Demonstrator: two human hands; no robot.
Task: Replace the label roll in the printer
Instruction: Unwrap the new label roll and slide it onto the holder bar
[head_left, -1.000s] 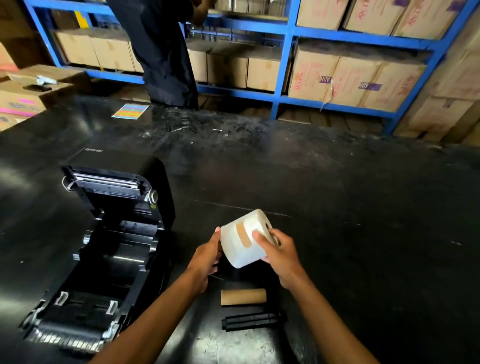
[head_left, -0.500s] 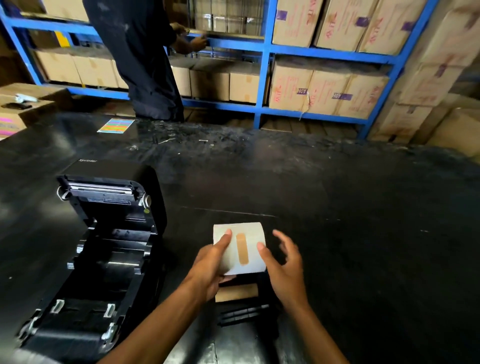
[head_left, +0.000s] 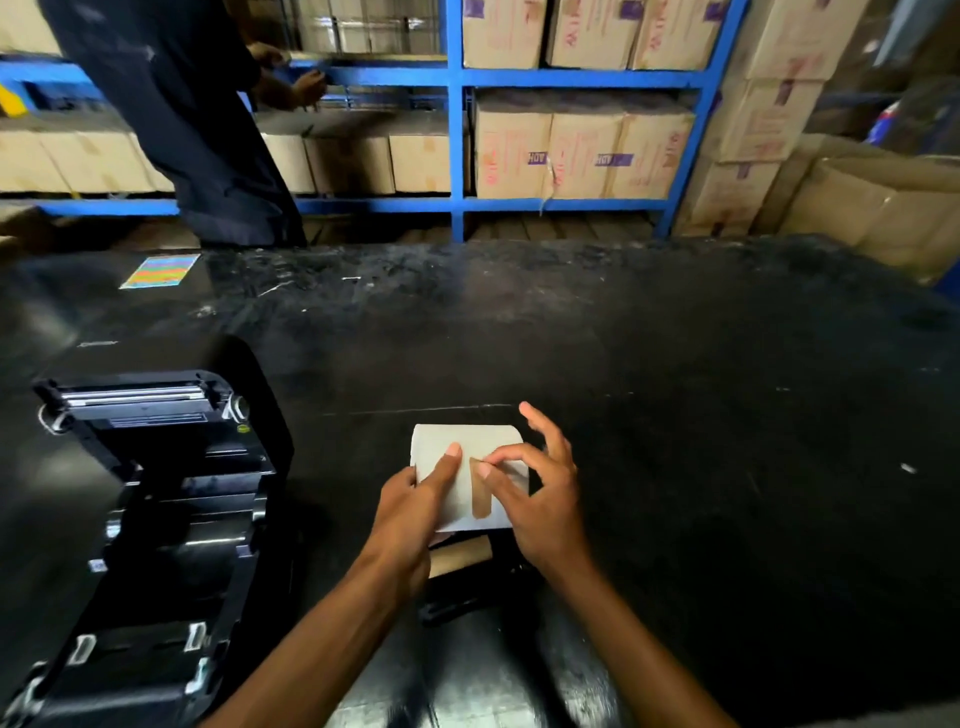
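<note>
The roll (head_left: 467, 473) sits at table centre, at the printer's (head_left: 140, 519) 3 o'clock. The left hand (head_left: 410, 509) grips it; the right hand's (head_left: 540, 499) fingertips pinch its tape (head_left: 480, 504). A hard peel could tear labels or unwind the roll.

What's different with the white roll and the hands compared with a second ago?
The roll was turned so its brown tape strip faces up. The left hand still holds it; the right hand shifted from gripping its end to picking at the tape's top. The printer stays open, and the cardboard core still lies beneath.
</note>
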